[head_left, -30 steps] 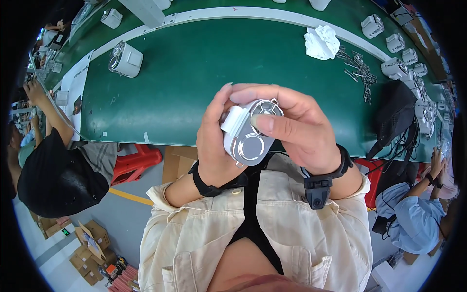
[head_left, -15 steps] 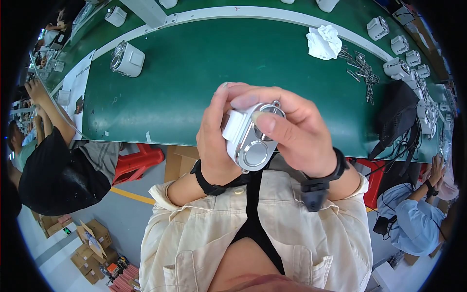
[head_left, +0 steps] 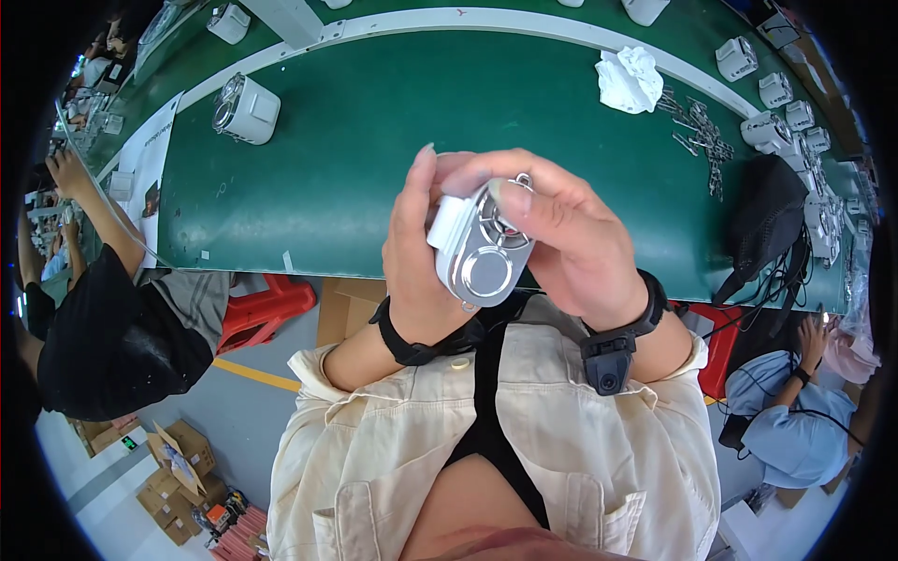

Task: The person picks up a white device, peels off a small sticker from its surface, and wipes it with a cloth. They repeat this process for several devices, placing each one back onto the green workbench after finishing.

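Between my hands, over the table's near edge, is a small white device (head_left: 488,269) with a shiny silver oblong face and a small metal loop at each end. My left hand (head_left: 412,248) is wrapped round its white side. My right hand (head_left: 571,238) grips the upper end, its thumb pressed on the silver face near the upper round part. The thumb covers some of that part, and the device's back is hidden. A similar white device (head_left: 251,112) stands by itself at the far left of the green table (head_left: 374,122).
Crumpled white tissue (head_left: 630,80) lies far right beside a pile of small metal clips (head_left: 702,136). A black bag (head_left: 762,220) with cables and several more white devices (head_left: 767,133) occupy the right side. Co-workers sit left and right; red stools (head_left: 267,309) and cardboard boxes (head_left: 178,467) stand below.
The device has tilted slightly in my hands and moved up a little. My right thumb has shifted up toward its upper end, baring more of the silver face.
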Tool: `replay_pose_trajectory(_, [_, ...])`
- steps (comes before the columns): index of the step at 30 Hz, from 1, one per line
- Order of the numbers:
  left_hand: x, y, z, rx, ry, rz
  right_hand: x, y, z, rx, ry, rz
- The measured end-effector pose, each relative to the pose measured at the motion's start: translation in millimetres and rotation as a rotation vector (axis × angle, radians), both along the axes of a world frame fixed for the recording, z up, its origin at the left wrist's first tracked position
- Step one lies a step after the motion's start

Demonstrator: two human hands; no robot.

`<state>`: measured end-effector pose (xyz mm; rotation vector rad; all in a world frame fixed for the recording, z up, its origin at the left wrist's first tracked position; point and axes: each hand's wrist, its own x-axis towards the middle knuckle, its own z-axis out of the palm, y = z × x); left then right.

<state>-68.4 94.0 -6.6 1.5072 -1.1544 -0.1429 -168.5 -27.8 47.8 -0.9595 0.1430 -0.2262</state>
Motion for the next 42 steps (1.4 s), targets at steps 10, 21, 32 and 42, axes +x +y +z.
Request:
replay_pose_trajectory(10, [4.3,0.1,-0.7,0.031,-0.066,0.006,0.2,3.9,-8.0,-0.079,-0.03,-0.086])
replay_pose_trajectory(21, [4.2,-12.2,-3.8,-0.04,-0.17,0.025,-2.5,-7.5,-8.0,0.169,-0.037,-0.025])
replay_pose_trajectory(32, [-0.1,-12.7,-0.1,0.055,-0.116,0.012,-7.2,-2.6,-13.3,-0.092,-0.08,-0.135])
replay_pose_trajectory(42, [-5.5,-18.4,4.8,0.001,-0.059,0.008,-10.9,-3.1,-9.9,-0.182,-0.052,-0.185])
